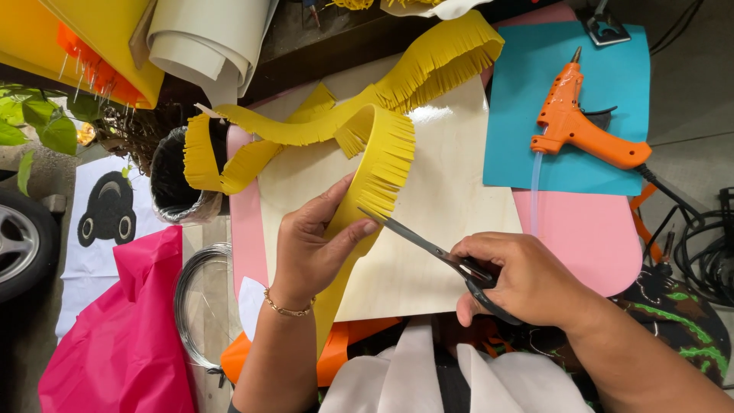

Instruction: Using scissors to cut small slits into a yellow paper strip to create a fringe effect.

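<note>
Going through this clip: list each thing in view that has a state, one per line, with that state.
yellow strip: fringed along one edge, looped, held up.
left hand: closed on the yellow strip.
right hand: closed on the scissors' handles.
scissors: blades open, tips at the strip's edge.
glue gun: lying on the blue sheet, glue stick loaded, corded.
paper roll: rolled up.
wire coil: coiled.

your left hand (313, 245) is bare, with a thin gold chain bracelet (287, 310) around the wrist and no sleeve showing up the forearm. your right hand (524, 279) wears no ring or band that can be seen, and its forearm is bare too. below both arms you have a white garment (413, 382) falling in folds, with a dark strip down its middle.
</note>
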